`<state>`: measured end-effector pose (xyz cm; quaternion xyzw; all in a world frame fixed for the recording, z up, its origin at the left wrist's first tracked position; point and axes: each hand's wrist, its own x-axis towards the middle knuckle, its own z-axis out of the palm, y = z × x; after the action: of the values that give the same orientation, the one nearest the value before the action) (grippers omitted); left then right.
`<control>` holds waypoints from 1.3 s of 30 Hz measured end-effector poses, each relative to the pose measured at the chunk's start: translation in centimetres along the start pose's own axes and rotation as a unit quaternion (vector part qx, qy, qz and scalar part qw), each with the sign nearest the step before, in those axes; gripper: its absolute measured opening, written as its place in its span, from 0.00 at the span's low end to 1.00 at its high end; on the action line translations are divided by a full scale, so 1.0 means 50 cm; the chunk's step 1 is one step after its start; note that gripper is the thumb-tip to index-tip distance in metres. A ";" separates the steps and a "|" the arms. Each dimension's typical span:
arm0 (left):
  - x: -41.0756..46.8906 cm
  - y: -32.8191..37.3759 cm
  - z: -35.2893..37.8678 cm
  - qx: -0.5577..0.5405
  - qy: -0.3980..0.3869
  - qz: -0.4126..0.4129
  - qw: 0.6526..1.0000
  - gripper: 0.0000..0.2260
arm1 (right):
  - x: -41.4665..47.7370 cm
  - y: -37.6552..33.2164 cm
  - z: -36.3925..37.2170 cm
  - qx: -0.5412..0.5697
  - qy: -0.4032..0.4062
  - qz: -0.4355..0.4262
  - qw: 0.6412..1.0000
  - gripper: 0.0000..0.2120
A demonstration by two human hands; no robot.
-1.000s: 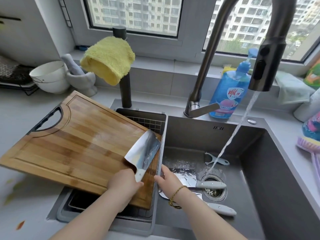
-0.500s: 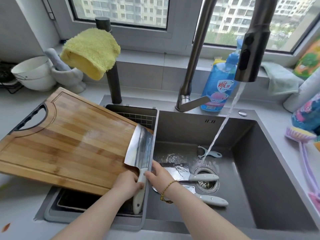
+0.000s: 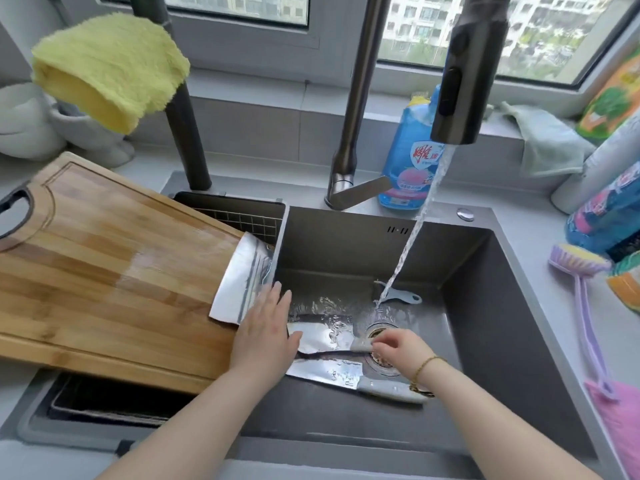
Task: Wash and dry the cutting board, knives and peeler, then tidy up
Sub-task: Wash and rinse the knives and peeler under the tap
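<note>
A bamboo cutting board (image 3: pixel 104 271) lies tilted over the left drain basket. A cleaver (image 3: pixel 242 278) rests on the board's right end against the sink divider. My left hand (image 3: pixel 263 330) lies flat on the cleaver's lower part, fingers straight, hiding its handle. Two knives lie on the sink floor. On the upper knife (image 3: pixel 322 336), my right hand (image 3: pixel 398 348) curls its fingers round the handle by the drain. The lower knife (image 3: pixel 329 370) lies loose, its pale handle under my right wrist. A pale blue peeler (image 3: pixel 401 296) lies behind the drain, under the running water.
The tap (image 3: pixel 464 81) runs into the sink (image 3: pixel 502 306). A yellow cloth (image 3: pixel 107 67) hangs on a post at back left. A blue soap bottle (image 3: pixel 408 161) stands behind the sink. A purple brush (image 3: pixel 581 271) and a pink cloth (image 3: pixel 620 427) lie on the right counter.
My left hand released the cleaver's handle and now lies flat on it. My right hand moved from the divider into the sink and took the upper knife's handle.
</note>
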<state>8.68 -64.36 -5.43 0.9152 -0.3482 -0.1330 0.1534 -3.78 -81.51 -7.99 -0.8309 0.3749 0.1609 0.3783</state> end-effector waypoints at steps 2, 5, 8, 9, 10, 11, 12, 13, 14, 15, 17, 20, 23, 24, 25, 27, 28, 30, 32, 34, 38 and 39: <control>0.000 0.002 0.007 0.030 -0.005 -0.008 1.000 0.28 | 0.028 0.040 -0.015 -0.056 0.001 0.031 0.998 0.13; 0.001 0.002 0.013 0.037 0.004 -0.013 0.999 0.29 | 0.068 0.077 -0.018 -0.131 -0.023 0.068 0.989 0.19; 0.008 0.005 0.020 0.067 0.019 -0.026 0.997 0.29 | 0.119 0.101 0.001 -0.186 -0.034 0.077 0.979 0.21; 0.008 0.005 0.027 0.067 0.012 -0.024 0.997 0.29 | 0.133 0.106 0.013 -0.201 -0.038 0.078 0.976 0.21; 0.008 0.002 0.031 0.085 0.000 -0.019 0.996 0.29 | 0.146 0.108 0.028 -0.216 -0.041 0.076 0.973 0.22; 0.010 -0.008 0.041 0.102 0.014 0.001 0.995 0.29 | 0.159 0.108 0.043 -0.240 -0.040 0.068 0.967 0.23; 0.014 -0.012 0.044 0.128 0.041 0.029 0.991 0.28 | 0.170 0.105 0.056 -0.272 -0.034 0.057 0.960 0.24; 0.017 -0.007 0.036 0.116 0.053 0.040 0.991 0.27 | 0.181 0.101 0.066 -0.309 -0.025 0.043 0.950 0.24; 0.021 -0.008 0.032 0.111 0.062 0.053 0.991 0.26 | 0.189 0.096 0.072 -0.343 -0.020 0.030 0.939 0.22; 0.023 -0.011 0.033 0.126 0.068 0.056 0.988 0.25 | 0.196 0.092 0.079 -0.373 -0.018 0.020 0.927 0.21; 0.024 -0.015 0.037 0.140 0.054 0.047 0.988 0.27 | 0.204 0.088 0.092 -0.407 -0.027 0.011 0.913 0.21; 0.024 -0.021 0.047 0.169 0.015 0.035 0.985 0.31 | 0.212 0.087 0.098 -0.414 -0.050 0.020 0.909 0.21; 0.025 -0.028 0.054 0.183 0.030 0.046 0.982 0.32 | 0.208 0.079 0.089 -0.405 -0.098 0.033 0.909 0.22; 0.025 -0.034 0.062 0.191 0.041 0.055 0.979 0.32 | 0.202 0.078 0.086 -0.400 -0.110 0.038 0.909 0.23; 0.023 -0.032 0.058 0.188 0.055 0.048 0.979 0.32 | 0.198 0.079 0.083 -0.396 -0.117 0.041 0.910 0.24; 0.021 -0.021 0.050 0.171 0.038 0.036 0.984 0.33 | 0.182 0.084 0.071 -0.401 -0.122 0.041 0.907 0.23; 0.019 -0.011 0.040 0.164 0.011 0.025 0.986 0.35 | 0.169 0.082 0.061 -0.399 -0.117 0.041 0.908 0.22; 0.014 -0.009 0.039 0.138 0.007 0.044 0.989 0.29 | 0.148 0.074 0.039 -0.372 -0.108 0.046 0.921 0.19; 0.010 -0.009 0.038 0.113 -0.014 0.033 0.993 0.25 | 0.124 0.058 0.016 -0.324 -0.122 0.065 0.936 0.19; 0.009 -0.012 0.036 0.113 0.001 0.035 0.993 0.24 | 0.093 0.037 -0.010 -0.286 -0.128 0.075 0.947 0.18; 0.005 -0.005 0.025 0.139 -0.004 0.017 0.990 0.22 | 0.018 0.014 -0.055 -0.250 -0.076 0.087 0.961 0.10; 0.003 -0.006 0.024 0.136 0.007 0.024 0.990 0.21 | -0.003 0.017 -0.061 -0.230 -0.067 0.099 0.966 0.08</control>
<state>8.54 -64.47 -6.65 0.9200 -0.3834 -0.0743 0.0334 -4.55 -84.09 -6.30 -0.8417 0.3816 0.3352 0.1833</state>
